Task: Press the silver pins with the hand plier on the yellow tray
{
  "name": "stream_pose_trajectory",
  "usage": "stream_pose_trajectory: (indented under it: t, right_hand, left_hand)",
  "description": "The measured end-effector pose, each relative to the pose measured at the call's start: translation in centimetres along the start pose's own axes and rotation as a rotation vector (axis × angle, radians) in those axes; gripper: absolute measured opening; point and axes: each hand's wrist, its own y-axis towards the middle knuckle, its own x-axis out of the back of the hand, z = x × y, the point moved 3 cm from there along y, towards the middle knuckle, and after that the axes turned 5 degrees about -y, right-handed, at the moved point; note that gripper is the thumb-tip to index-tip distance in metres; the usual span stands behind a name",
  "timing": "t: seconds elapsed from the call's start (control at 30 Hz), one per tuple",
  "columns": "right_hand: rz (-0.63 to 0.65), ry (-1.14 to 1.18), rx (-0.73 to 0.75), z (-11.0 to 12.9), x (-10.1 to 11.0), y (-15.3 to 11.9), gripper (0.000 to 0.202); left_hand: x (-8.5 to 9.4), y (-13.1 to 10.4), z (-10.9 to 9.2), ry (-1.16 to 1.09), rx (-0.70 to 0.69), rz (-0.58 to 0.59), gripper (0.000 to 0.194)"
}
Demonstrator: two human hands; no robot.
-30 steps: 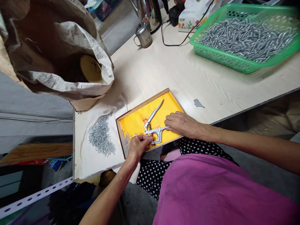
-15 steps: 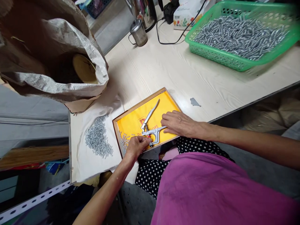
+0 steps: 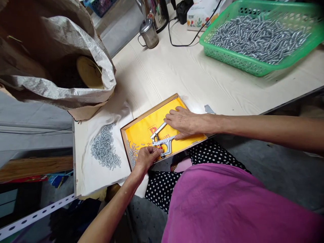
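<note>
Silver snap-fastener pliers (image 3: 166, 143) lie over a shallow tray (image 3: 136, 118) with a yellow printed bottom. My right hand (image 3: 183, 122) is closed round both handles, fingers over the upper one and thumb by the lower. At the jaws, my left hand (image 3: 148, 157) pinches with thumb and forefinger; what is between the fingertips is too small to make out. Small metal pins (image 3: 133, 152) are scattered in the tray's left end, beside my left hand. Left of the tray, a larger heap of the same kind of pins (image 3: 105, 147) rests on a white cloth (image 3: 87, 179).
A green basket (image 3: 235, 64) full of metal pins stands at the back right. A big paper sack (image 3: 91, 104) with a round yellowish thing inside is at left. Behind are a metal cup (image 3: 149, 35), a kettle (image 3: 160, 15), a black cable (image 3: 182, 45) and a tissue pack (image 3: 196, 20).
My right hand has moved up from the lower handle to take in the upper handle too. The handles are closer together. My left hand stays at the jaws.
</note>
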Motion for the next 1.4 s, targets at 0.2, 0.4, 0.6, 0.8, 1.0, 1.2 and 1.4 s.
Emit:
stream_pose_trajectory:
  t: [0.2, 0.4, 0.6, 0.8, 1.0, 1.2, 1.4]
  right_hand:
    - [-0.052, -0.012, -0.044, 1.6, 0.2, -1.5, 0.035]
    - [-0.045, -0.075, -0.118, 2.2, 0.2, -2.4, 0.056]
    - [-0.045, -0.054, -0.192, 2.5, 0.9, -3.7, 0.037]
    - [-0.003, 0.018, -0.096, 3.5, 0.1, -3.0, 0.020]
    - [-0.069, 0.009, -0.147, 2.5, -0.2, -2.8, 0.022]
    - [-0.093, 0.003, -0.113, -1.6, -0.7, -0.9, 0.024]
    - [-0.199, -0.075, -0.148, -2.7, -0.7, 2.3, 0.021]
  left_hand:
    - [0.6, -1.5, -3.0, 0.429, -0.500, -0.388, 0.036]
    - [-2.5, 0.2, -6.5, 0.803, -0.840, -0.198, 0.066]
    - [-3.1, 0.8, -7.5, 0.960, -0.813, -0.139, 0.054]
    - [-3.3, 0.4, -7.2, 0.938, -0.750, -0.147, 0.024]
    - [-2.6, 0.9, -6.9, 0.873, -0.798, -0.197, 0.034]
    - [-3.2, 0.0, -5.2, 0.820, -1.049, -0.206, 0.017]
    - [-3.0, -1.6, -4.9, 0.746, -1.038, -0.338, 0.018]
